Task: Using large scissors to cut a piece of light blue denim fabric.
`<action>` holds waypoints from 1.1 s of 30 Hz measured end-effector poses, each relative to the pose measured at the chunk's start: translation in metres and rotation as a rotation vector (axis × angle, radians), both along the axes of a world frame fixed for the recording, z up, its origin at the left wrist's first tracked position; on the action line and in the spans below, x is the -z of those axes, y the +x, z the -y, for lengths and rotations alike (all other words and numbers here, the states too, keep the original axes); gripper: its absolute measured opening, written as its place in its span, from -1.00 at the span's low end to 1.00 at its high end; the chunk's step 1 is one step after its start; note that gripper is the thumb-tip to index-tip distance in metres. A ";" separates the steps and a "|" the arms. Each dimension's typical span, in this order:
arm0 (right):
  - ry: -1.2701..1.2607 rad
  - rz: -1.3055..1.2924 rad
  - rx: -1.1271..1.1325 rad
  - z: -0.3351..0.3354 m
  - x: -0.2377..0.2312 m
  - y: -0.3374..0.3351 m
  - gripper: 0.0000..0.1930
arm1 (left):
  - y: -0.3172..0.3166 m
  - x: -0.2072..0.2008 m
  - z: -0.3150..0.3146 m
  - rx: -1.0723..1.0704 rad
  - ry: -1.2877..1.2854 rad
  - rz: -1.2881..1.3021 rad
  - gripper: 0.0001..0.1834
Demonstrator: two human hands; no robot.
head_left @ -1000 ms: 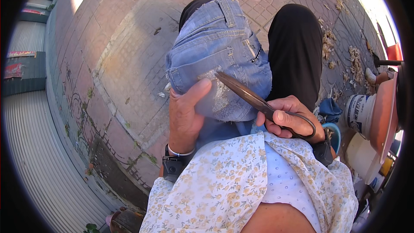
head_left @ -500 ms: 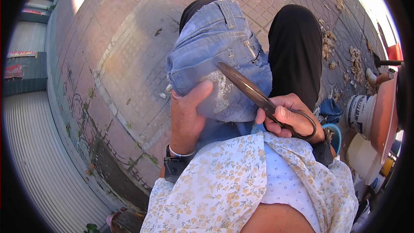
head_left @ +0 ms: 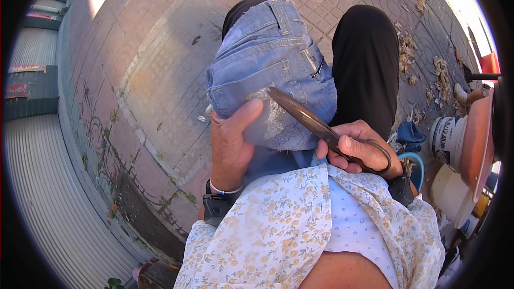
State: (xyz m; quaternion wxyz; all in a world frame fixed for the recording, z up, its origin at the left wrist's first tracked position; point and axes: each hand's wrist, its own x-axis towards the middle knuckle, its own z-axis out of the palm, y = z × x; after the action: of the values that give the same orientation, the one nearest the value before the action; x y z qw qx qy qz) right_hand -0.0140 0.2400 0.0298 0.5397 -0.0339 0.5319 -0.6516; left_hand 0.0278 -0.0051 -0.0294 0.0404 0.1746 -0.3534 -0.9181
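A pair of light blue jeans (head_left: 257,59) lies bunched over my left knee, its waistband toward the far side. My left hand (head_left: 233,136) grips the near left edge of the denim, thumb on top and the fingers hidden underneath. Beside the thumb, a pale, frayed, sparkly patch (head_left: 276,120) shows on the cloth. In my right hand (head_left: 364,144) are dark metal scissors (head_left: 302,115), with fingers around the handle loops. The blades look closed, and their tip points up and left, over the jeans next to the patch.
At the right stand a white bucket (head_left: 448,139), a reddish-brown basin (head_left: 477,144) and a light blue tub (head_left: 417,168). A dark blue cloth scrap (head_left: 410,135) lies near them. Fluffy tan debris (head_left: 442,77) is scattered over the paving. A ribbed metal shutter (head_left: 48,198) runs along the left.
The scissors' tip has dropped slightly toward me and left, closer to the frayed patch. My left hand keeps its hold on the jeans, almost unmoved.
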 end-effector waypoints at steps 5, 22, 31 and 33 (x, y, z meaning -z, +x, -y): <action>0.008 0.009 -0.002 -0.001 0.000 0.000 -0.49 | -0.001 -0.002 -0.002 -0.001 0.004 -0.008 -0.50; -0.060 -0.066 0.118 0.018 0.016 0.012 -0.52 | -0.007 -0.006 0.000 0.004 -0.078 0.003 -0.63; -0.267 0.140 0.580 0.027 0.027 -0.005 -0.49 | 0.000 0.000 -0.003 0.051 -0.152 0.011 -0.63; -0.457 0.042 0.786 0.011 0.027 -0.039 -0.49 | 0.009 0.003 -0.009 0.023 -0.107 -0.036 -0.47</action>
State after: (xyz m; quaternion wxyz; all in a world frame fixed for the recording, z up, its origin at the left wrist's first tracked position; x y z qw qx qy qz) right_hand -0.0526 0.2288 0.0030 0.2410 0.0657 0.3359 -0.9082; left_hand 0.0366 0.0035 -0.0320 0.0452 0.1517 -0.4032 -0.9013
